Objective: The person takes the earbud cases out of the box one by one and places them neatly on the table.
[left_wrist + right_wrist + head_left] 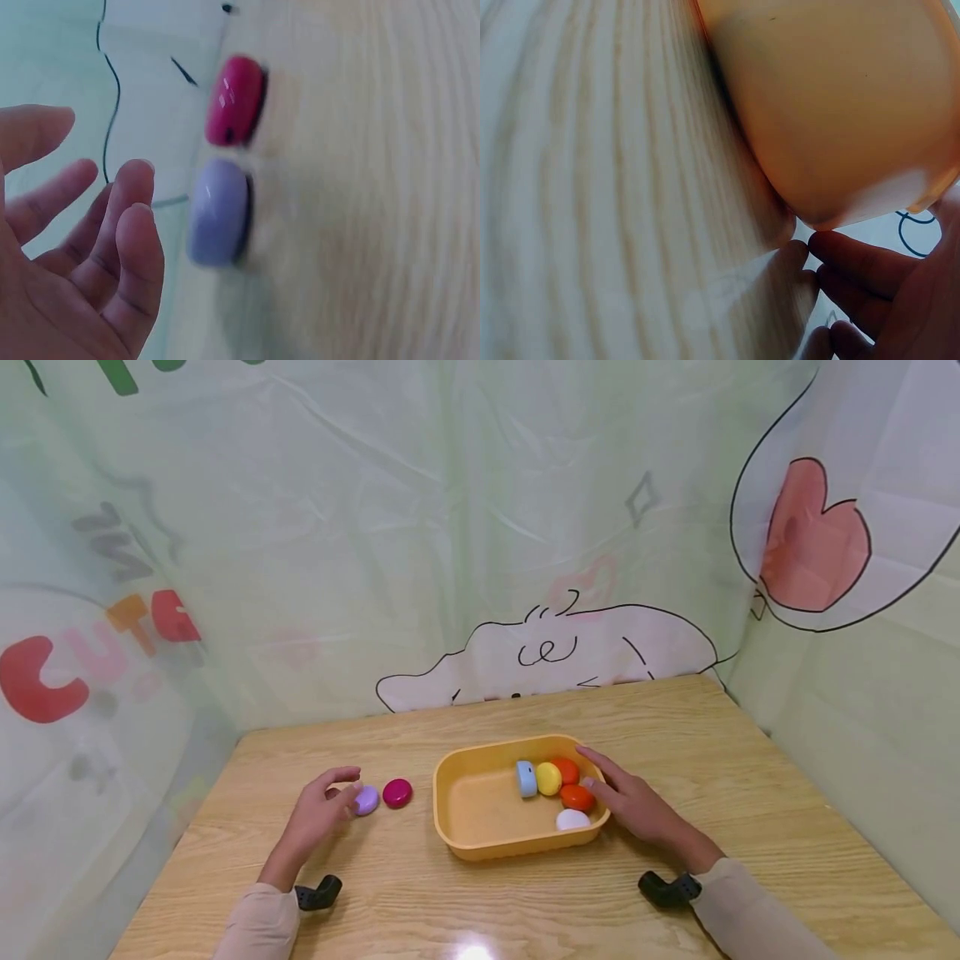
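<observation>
My left hand [318, 810] hovers at a small, rounded, glossy purple piece [366, 800], its fingers loosely bent and nothing between them. In the left wrist view, a gap shows between the fingertips and that purple piece [219, 214]. Beside it on the table lies a similar magenta piece [397, 793]. My right hand [637, 802] holds the right end of an orange-yellow tray [487, 847], thumb over the rim and fingers along the outside. Low on the tray's outer wall [832, 112], fingertips touch it in the right wrist view.
Inside the tray, at its right half, are a light blue piece [527, 779] standing on edge, a yellow piece [549, 779], two orange-red pieces [577, 797] and a white piece [573, 820]. A printed curtain [450, 527] hangs behind the wooden table [405, 902].
</observation>
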`<state>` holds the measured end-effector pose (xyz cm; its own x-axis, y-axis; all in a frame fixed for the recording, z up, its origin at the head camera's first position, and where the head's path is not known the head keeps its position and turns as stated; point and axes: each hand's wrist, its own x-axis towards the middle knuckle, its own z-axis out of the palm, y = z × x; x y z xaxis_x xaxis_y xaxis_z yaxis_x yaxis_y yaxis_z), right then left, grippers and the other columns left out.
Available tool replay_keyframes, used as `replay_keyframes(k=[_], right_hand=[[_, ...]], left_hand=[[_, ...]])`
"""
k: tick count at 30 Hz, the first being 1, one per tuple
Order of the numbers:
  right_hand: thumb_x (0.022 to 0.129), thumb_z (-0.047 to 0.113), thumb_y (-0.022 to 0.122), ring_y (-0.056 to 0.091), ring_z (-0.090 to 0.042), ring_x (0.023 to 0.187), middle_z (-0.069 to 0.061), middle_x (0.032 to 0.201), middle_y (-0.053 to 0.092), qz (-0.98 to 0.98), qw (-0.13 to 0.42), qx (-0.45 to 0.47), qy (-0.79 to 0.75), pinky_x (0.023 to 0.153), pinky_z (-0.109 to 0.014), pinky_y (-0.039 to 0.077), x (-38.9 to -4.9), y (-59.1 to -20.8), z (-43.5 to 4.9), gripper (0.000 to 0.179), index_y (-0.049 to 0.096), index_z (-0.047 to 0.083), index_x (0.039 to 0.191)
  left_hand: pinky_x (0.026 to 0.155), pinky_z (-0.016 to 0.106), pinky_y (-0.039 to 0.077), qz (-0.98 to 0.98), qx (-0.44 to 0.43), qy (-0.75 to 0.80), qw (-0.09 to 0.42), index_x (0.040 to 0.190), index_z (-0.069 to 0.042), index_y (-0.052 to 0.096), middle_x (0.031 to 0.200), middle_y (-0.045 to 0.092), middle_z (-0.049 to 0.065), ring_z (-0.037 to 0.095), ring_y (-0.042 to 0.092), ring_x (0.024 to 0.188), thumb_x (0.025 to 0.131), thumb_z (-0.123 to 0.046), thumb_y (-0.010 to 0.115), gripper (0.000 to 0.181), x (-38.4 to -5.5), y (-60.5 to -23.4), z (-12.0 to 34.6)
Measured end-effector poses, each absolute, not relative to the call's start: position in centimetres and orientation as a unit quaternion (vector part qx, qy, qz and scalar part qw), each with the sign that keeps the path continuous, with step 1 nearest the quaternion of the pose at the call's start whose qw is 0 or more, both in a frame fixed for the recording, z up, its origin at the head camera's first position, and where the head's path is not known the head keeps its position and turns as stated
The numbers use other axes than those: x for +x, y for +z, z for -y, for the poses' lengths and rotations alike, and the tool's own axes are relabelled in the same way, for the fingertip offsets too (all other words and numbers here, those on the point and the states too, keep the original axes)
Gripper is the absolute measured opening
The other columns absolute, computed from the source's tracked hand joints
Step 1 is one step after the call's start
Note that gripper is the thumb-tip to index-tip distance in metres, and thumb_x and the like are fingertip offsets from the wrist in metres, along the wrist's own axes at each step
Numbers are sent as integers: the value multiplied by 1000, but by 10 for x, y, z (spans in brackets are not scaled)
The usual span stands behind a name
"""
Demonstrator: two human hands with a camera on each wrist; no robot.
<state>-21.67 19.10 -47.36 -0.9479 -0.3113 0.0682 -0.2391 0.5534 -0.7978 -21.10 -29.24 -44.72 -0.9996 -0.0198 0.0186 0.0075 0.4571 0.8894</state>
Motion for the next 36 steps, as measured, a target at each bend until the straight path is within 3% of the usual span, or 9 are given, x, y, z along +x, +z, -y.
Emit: replay_keyframes(k=[5, 11, 16, 20, 24, 28, 32, 36], right_hand=[[107, 39, 44, 27, -45, 145, -17, 162, 26, -881, 38, -158, -443, 109, -64, 27, -217, -474, -191, 58, 26, 23, 160], [107, 38, 44, 28, -45, 144, -17, 162, 26, -879, 40, -157, -448, 109, -65, 26, -218, -473, -190, 58, 26, 24, 160], [107, 37, 45, 28, -45, 144, -17, 162, 26, -878, 41, -159, -450, 109, -64, 27, -218, -473, -190, 57, 26, 23, 160], [107, 37, 45, 29, -45, 144, -18, 161, 27, -878, 40, -158, -449, 109, -65, 27, -217, -473, -191, 57, 27, 23, 160], [107, 39, 44, 29, -46, 144, -18, 161, 27, -879, 42, -156, -449, 109, -65, 27, -217, -473, -191, 58, 26, 23, 160], [107, 38, 44, 28, -46, 144, -19, 162, 26, -878, 44, -156, -451, 109, -65, 26, -217, -473, -192, 58, 26, 23, 160], [107, 37, 45, 29, -46, 144, -19, 161, 26, -878, 40, -158, -450, 109, -65, 26, -216, -473, -192, 58, 26, 22, 160], [107, 36, 45, 29, -46, 144, -19, 161, 27, -877, 37, -162, -451, 109, -65, 26, -216, -472, -192, 57, 27, 21, 160]], left_hand=[[77, 31, 57, 828, -22, -560, 12, 129, -4, 63, 129, 61, 19, 23, 64, 93, 99, -26, 66, 38, -215, -444, 275], [82, 41, 56, 824, -27, -566, 0, 128, -10, 65, 119, 65, 16, 24, 64, 92, 99, -31, 66, 36, -218, -440, 253], [79, 33, 56, 834, -37, -550, -6, 127, -13, 66, 116, 66, 7, 22, 62, 94, 98, -33, 66, 36, -221, -440, 238], [76, 29, 56, 827, -54, -560, -15, 127, -10, 66, 110, 67, 15, 24, 64, 90, 98, -32, 66, 36, -224, -438, 227], [76, 36, 55, 815, -67, -575, -30, 127, -9, 66, 107, 67, 21, 33, 64, 88, 100, -28, 65, 33, -226, -433, 217], [75, 44, 54, 812, -77, -577, -41, 128, -11, 66, 106, 68, 16, 44, 60, 92, 100, -28, 63, 32, -227, -428, 207], [70, 40, 52, 814, -90, -572, -43, 128, -12, 66, 105, 70, 10, 39, 63, 90, 100, -29, 63, 33, -228, -423, 198], [71, 35, 54, 814, -110, -569, -43, 128, -10, 65, 110, 69, 14, 28, 65, 89, 100, -29, 63, 34, -230, -420, 191]])
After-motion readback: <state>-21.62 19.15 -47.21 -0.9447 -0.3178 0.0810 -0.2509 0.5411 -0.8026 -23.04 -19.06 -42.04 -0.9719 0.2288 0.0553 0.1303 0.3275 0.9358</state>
